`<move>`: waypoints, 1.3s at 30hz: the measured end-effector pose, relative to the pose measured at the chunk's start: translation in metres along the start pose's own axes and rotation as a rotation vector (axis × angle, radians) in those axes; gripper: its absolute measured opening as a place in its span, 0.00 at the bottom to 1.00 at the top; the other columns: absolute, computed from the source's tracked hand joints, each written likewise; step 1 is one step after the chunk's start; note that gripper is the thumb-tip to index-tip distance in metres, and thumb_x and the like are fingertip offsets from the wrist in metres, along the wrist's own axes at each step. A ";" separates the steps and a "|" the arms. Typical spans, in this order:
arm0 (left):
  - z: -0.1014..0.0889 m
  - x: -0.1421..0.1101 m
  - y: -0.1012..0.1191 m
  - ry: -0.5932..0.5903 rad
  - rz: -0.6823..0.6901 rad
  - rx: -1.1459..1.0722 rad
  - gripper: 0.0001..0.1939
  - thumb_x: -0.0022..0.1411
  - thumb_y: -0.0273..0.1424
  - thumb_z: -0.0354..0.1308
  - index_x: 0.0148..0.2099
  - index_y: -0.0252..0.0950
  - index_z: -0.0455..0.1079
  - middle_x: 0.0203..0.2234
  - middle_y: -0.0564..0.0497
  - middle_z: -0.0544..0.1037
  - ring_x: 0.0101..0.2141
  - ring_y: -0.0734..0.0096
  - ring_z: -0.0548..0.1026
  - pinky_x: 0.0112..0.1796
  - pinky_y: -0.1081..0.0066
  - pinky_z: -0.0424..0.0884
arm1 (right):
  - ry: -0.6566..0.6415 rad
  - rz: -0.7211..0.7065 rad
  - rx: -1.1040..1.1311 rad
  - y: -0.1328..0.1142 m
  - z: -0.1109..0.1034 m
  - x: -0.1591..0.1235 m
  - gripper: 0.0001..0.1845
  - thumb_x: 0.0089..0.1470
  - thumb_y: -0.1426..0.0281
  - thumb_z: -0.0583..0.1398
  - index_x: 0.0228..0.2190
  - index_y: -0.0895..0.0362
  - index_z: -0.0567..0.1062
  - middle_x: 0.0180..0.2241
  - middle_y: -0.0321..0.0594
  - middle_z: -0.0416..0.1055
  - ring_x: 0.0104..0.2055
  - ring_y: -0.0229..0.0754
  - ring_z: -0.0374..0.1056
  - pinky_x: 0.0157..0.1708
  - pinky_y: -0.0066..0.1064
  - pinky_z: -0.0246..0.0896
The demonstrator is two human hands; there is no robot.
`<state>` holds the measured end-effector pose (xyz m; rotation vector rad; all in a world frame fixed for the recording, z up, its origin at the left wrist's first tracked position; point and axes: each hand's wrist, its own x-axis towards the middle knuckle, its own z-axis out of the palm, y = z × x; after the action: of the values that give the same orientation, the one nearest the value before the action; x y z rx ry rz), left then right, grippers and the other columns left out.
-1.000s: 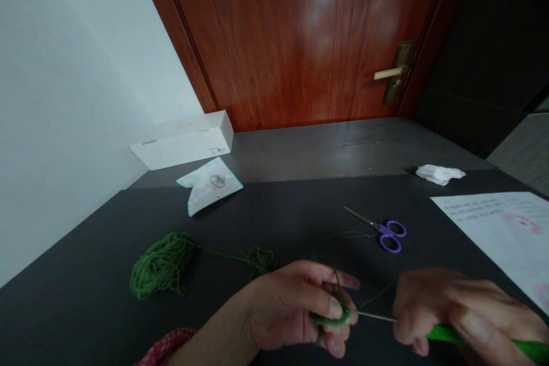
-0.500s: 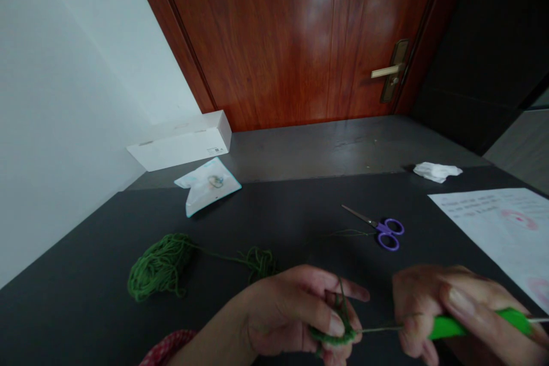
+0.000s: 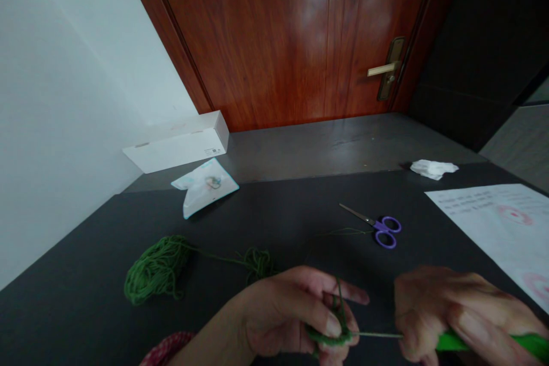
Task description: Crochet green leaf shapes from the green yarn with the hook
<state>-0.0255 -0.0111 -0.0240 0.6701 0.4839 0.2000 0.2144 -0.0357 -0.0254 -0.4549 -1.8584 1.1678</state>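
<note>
My left hand (image 3: 287, 314) pinches a small green crocheted piece (image 3: 330, 337), with green yarn (image 3: 341, 303) rising over its fingers. My right hand (image 3: 446, 311) grips a crochet hook with a bright green handle (image 3: 493, 342). The hook's thin metal shaft (image 3: 377, 334) reaches left to the crocheted piece. Behind my left hand lies a loose ball of dark green yarn (image 3: 156, 270), and a strand runs from it towards my hands. The hook's tip is hidden in the stitches.
Purple-handled scissors (image 3: 380, 227) lie on the dark table (image 3: 266, 211) beyond my hands, with a printed sheet (image 3: 489, 217) to the right. A tissue (image 3: 432, 169), plastic packet (image 3: 203, 187) and white box (image 3: 180, 146) lie farther back, before a wooden door (image 3: 274, 34).
My right hand has lowered the hook's handle slightly and turned it, so its far end now runs off the right edge. The whole view has shifted slightly left.
</note>
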 end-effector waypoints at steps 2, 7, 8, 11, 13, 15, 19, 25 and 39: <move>0.000 -0.001 0.001 -0.009 0.006 0.016 0.33 0.44 0.28 0.69 0.54 0.31 0.66 0.28 0.55 0.74 0.21 0.77 0.66 0.30 0.68 0.61 | 0.094 0.068 0.094 -0.001 0.003 0.003 0.28 0.67 0.58 0.46 0.28 0.55 0.79 0.19 0.39 0.73 0.22 0.38 0.69 0.27 0.29 0.63; 0.005 -0.002 0.001 0.001 0.012 0.007 0.32 0.44 0.29 0.70 0.52 0.32 0.68 0.27 0.54 0.73 0.22 0.77 0.66 0.28 0.69 0.60 | 0.121 0.246 0.302 -0.002 0.010 0.007 0.29 0.64 0.56 0.50 0.26 0.57 0.83 0.20 0.43 0.75 0.19 0.38 0.69 0.21 0.29 0.62; 0.006 -0.002 0.001 0.007 0.009 -0.003 0.32 0.43 0.28 0.71 0.52 0.31 0.69 0.27 0.54 0.73 0.22 0.77 0.66 0.27 0.70 0.59 | 0.148 0.286 0.323 -0.002 0.011 0.007 0.29 0.64 0.55 0.50 0.25 0.58 0.83 0.19 0.43 0.75 0.18 0.38 0.68 0.20 0.29 0.62; 0.007 -0.002 0.002 0.019 -0.005 -0.019 0.32 0.41 0.27 0.72 0.51 0.31 0.70 0.27 0.54 0.74 0.22 0.76 0.67 0.25 0.72 0.57 | 0.221 0.344 0.391 -0.002 0.013 0.009 0.30 0.61 0.54 0.53 0.21 0.58 0.83 0.15 0.43 0.72 0.15 0.37 0.65 0.17 0.29 0.59; 0.008 -0.002 0.002 0.024 -0.005 -0.017 0.33 0.41 0.27 0.72 0.52 0.31 0.70 0.27 0.53 0.74 0.23 0.76 0.68 0.24 0.72 0.56 | 0.259 0.389 0.456 -0.001 0.015 0.009 0.29 0.60 0.54 0.54 0.20 0.58 0.82 0.15 0.43 0.72 0.15 0.36 0.64 0.17 0.27 0.58; 0.009 -0.003 0.002 0.036 0.007 -0.015 0.33 0.41 0.26 0.71 0.53 0.30 0.70 0.29 0.53 0.74 0.23 0.76 0.69 0.25 0.72 0.57 | 0.289 0.437 0.540 0.000 0.017 0.010 0.28 0.60 0.55 0.55 0.20 0.58 0.81 0.16 0.42 0.74 0.14 0.34 0.63 0.16 0.26 0.57; 0.011 -0.005 0.002 0.100 0.124 -0.023 0.32 0.43 0.25 0.69 0.54 0.28 0.70 0.30 0.52 0.73 0.23 0.76 0.71 0.27 0.71 0.62 | 0.378 0.499 0.670 0.002 0.020 0.014 0.24 0.59 0.56 0.57 0.21 0.58 0.79 0.15 0.41 0.73 0.13 0.33 0.62 0.14 0.23 0.54; 0.018 -0.003 0.004 0.538 0.445 0.159 0.34 0.53 0.26 0.64 0.62 0.33 0.62 0.33 0.52 0.72 0.29 0.72 0.73 0.32 0.69 0.65 | 0.574 0.574 0.710 0.007 0.026 0.026 0.21 0.57 0.55 0.60 0.24 0.58 0.79 0.19 0.40 0.74 0.15 0.30 0.61 0.16 0.20 0.56; 0.024 -0.001 0.004 0.794 0.564 0.518 0.19 0.55 0.29 0.63 0.50 0.34 0.70 0.30 0.50 0.74 0.38 0.63 0.71 0.45 0.63 0.64 | 0.611 0.399 0.349 0.010 0.027 0.009 0.18 0.56 0.54 0.59 0.30 0.55 0.81 0.26 0.44 0.78 0.24 0.41 0.68 0.26 0.31 0.66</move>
<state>-0.0145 -0.0217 -0.0050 1.2315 1.1216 0.9150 0.1862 -0.0394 -0.0347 -0.8915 -1.0402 1.3854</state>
